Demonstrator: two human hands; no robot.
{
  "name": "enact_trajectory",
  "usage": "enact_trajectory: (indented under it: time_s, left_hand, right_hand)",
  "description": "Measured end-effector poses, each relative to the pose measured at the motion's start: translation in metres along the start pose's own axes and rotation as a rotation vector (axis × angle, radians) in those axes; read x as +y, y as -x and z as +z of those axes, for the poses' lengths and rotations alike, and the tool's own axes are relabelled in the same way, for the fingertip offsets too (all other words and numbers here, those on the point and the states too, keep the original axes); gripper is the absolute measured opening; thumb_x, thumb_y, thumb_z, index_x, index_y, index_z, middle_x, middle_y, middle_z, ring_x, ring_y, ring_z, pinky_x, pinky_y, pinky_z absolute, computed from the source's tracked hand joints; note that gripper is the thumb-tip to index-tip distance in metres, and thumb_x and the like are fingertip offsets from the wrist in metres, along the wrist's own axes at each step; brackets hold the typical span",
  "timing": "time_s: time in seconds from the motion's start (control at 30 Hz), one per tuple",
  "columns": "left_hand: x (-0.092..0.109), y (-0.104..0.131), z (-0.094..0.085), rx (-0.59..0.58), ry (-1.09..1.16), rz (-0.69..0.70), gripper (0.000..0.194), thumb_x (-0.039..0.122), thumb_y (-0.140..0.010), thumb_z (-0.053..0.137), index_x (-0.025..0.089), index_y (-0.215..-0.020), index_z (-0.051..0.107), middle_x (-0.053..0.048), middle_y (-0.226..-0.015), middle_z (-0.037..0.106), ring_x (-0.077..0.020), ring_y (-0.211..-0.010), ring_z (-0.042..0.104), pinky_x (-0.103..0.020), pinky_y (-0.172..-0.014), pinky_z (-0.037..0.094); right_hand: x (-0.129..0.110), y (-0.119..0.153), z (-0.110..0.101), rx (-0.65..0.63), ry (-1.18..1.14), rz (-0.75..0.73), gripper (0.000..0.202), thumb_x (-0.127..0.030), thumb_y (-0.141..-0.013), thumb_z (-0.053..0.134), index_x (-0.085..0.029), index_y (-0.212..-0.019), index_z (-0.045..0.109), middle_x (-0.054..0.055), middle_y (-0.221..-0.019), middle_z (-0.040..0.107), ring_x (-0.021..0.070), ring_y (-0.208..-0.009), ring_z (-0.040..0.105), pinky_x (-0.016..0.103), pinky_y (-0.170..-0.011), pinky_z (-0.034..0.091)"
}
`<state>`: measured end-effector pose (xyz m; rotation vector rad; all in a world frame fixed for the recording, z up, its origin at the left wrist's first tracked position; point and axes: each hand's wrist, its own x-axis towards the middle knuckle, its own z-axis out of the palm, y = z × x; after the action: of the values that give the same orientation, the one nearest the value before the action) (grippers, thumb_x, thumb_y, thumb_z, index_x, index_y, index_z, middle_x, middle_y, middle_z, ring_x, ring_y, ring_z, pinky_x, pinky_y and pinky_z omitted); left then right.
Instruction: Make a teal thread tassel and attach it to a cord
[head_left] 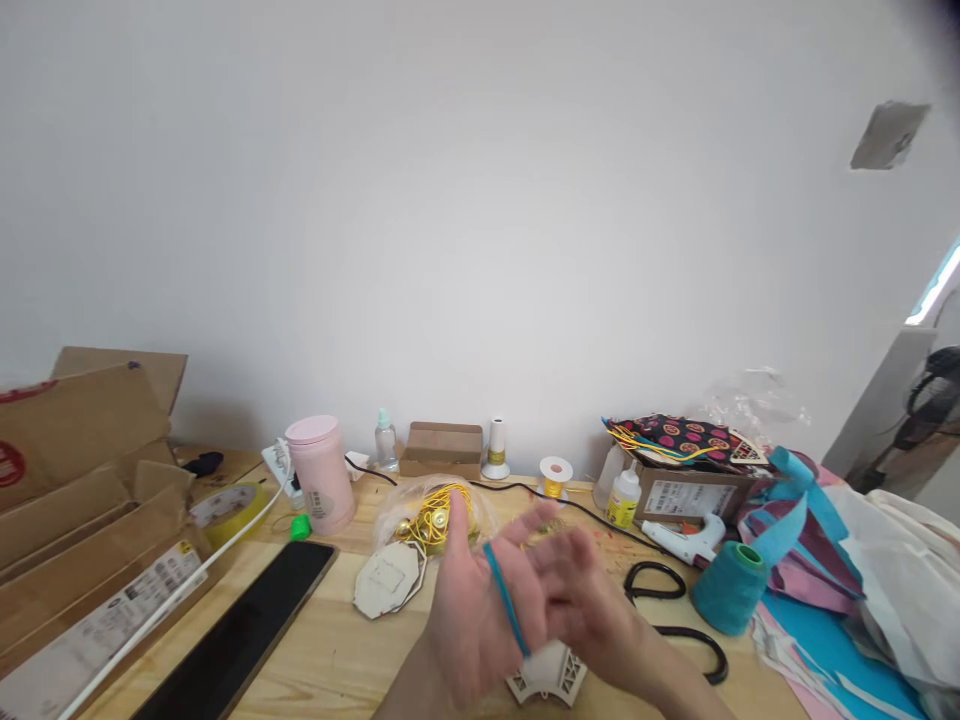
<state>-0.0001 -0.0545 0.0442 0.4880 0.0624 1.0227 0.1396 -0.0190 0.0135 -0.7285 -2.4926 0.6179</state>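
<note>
My left hand (484, 610) is raised over the table, palm up with its thumb stretched out. A teal band of thread (508, 603) runs around its palm below the fingers. My right hand (589, 605) is close against the left fingers; its fingers are bent and blurred, and what they hold, if anything, is hidden. Partly under the hands lies a cut wooden piece (553, 680). To the right stands a cone of teal thread (731, 590), beside black-handled scissors (694, 640). Left of the hands are pale octagonal pieces (386, 580) and a bag of yellow cord (442, 515).
On the left are open cardboard boxes (90, 520), yellow tape (229, 510), a black phone (244, 630) and a pink canister (321, 475). Toward the right back stand a glue bottle (623, 498), a glue gun (686, 542) and a filled box (690, 497). Fabric (892, 580) covers the right side.
</note>
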Motion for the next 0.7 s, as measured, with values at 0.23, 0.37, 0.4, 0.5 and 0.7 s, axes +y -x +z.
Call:
enact_trajectory:
  time_s: [0.23, 0.37, 0.4, 0.5, 0.7]
  left_hand:
    - [0.014, -0.026, -0.041, 0.198, 0.018, 0.323, 0.055, 0.058, -0.075, 0.035, 0.02, -0.111, 0.05, -0.013, -0.108, 0.054, -0.0225, -0.107, 0.045, -0.039, -0.089, 0.032]
    - [-0.003, -0.031, -0.047, 0.225, -0.021, 0.273, 0.055, 0.059, -0.075, 0.034, 0.02, -0.112, 0.049, -0.011, -0.105, 0.055, -0.0217, -0.1, 0.049, -0.038, -0.084, 0.036]
    - [-0.009, -0.031, -0.047, 0.222, -0.032, 0.227, 0.056, 0.059, -0.075, 0.033, 0.019, -0.11, 0.05, -0.011, -0.102, 0.057, -0.0216, -0.097, 0.051, -0.037, -0.082, 0.037]
    - [-0.027, -0.03, -0.046, 0.197, -0.09, 0.019, 0.062, 0.063, -0.074, 0.028, 0.015, -0.103, 0.055, -0.012, -0.092, 0.06, -0.0223, -0.086, 0.055, -0.037, -0.076, 0.039]
    - [-0.048, -0.023, -0.052, 0.149, -0.186, -0.355, 0.082, 0.071, -0.069, 0.011, 0.009, -0.091, 0.06, -0.019, -0.099, 0.059, -0.031, -0.1, 0.047, -0.049, -0.073, 0.039]
  right_hand:
    - [-0.012, 0.02, -0.005, 0.014, 0.472, -0.016, 0.022, -0.024, -0.085, 0.038, -0.021, -0.076, 0.058, -0.001, -0.067, 0.057, 0.0101, -0.054, 0.052, 0.023, -0.045, 0.025]
    - [-0.012, 0.016, -0.015, 0.037, 0.599, -0.081, 0.021, -0.025, -0.084, 0.042, -0.021, -0.071, 0.057, -0.002, -0.063, 0.055, 0.0089, -0.05, 0.047, 0.024, -0.043, 0.02]
    - [-0.011, 0.014, -0.017, 0.049, 0.607, -0.099, 0.02, -0.025, -0.083, 0.043, -0.021, -0.071, 0.058, -0.002, -0.063, 0.055, 0.0089, -0.05, 0.047, 0.024, -0.043, 0.019]
    - [-0.004, 0.006, -0.026, 0.071, 0.571, -0.139, 0.017, -0.028, -0.08, 0.049, -0.023, -0.07, 0.062, -0.002, -0.062, 0.054, 0.008, -0.05, 0.044, 0.022, -0.042, 0.018]
    - [0.017, -0.009, -0.042, 0.056, 0.388, -0.114, 0.019, -0.03, -0.079, 0.052, -0.023, -0.071, 0.067, -0.002, -0.059, 0.051, 0.0073, -0.052, 0.044, 0.019, -0.045, 0.023]
